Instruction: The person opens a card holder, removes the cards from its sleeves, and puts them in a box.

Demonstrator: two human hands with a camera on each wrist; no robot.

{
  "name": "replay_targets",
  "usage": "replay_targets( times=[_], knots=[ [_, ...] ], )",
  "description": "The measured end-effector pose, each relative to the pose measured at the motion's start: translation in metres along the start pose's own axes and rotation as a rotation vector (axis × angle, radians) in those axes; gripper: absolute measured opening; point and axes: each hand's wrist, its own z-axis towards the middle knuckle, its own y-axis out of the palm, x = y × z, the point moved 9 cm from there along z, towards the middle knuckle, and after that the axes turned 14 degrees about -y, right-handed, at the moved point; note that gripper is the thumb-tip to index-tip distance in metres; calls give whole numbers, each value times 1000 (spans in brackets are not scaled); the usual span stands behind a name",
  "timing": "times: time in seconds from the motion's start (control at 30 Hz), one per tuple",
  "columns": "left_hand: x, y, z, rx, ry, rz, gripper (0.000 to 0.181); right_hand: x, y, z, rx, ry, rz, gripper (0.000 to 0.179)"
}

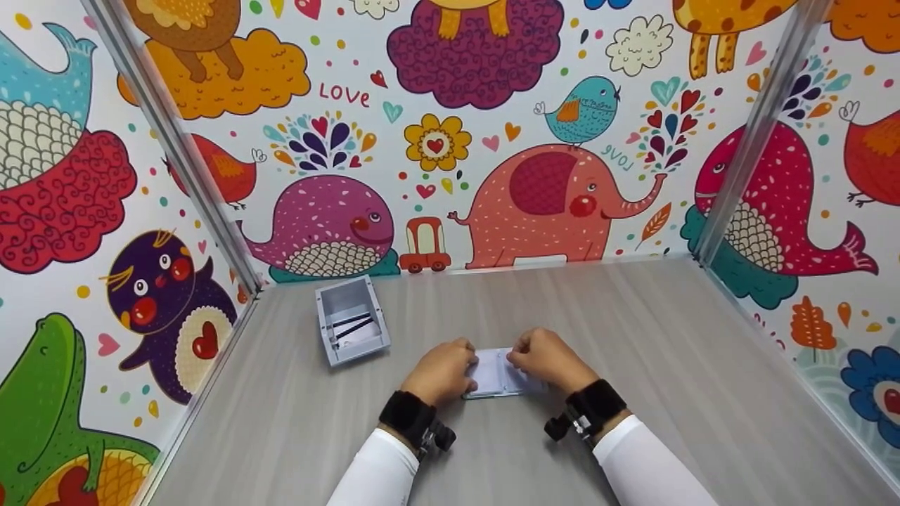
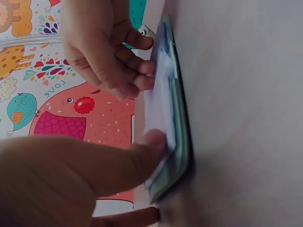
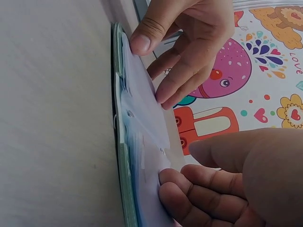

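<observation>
A small ring-bound booklet lies spread flat on the table, with pale, filmy pages and a greenish cover edge. My left hand holds its left side, the thumb on the page and other fingers at the booklet's edges. Over the right-hand page is my right hand, its fingers loosely bent and the fingertips at the page's far edge. The thumb stands apart from those fingers, and nothing shows between them. Small rings sit along the booklet's middle fold.
Back left on the table stands a grey open box holding white and black flat items. Printed wall panels with metal corner posts enclose the back and both sides. Each wrist wears a black strap with a camera.
</observation>
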Motion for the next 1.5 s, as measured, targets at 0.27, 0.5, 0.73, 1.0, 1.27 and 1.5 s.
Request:
replay_targets(
  times=[0.27, 0.5, 0.73, 1.0, 1.27, 1.5],
  knots=[
    [-5, -2, 0, -15, -30, -47, 37, 1, 0, 0, -11, 32, 2, 19],
    [-6, -2, 1, -13, -56, -78, 35, 0, -1, -2, -1, 27, 4, 21],
    [-5, -3, 2, 17, -62, -79, 35, 2, -1, -2, 16, 22, -3, 22],
    [-9, -2, 2, 34, -92, -115, 35, 0, -1, -1, 30, 3, -17, 20],
    [-8, -1, 0, 40, -63, -177, 29, 0, 1, -3, 15, 22, 3, 22],
    [-4, 0, 1, 26, -28, -189, 25, 0, 0, -1, 26, 7, 3, 21]
  ],
)
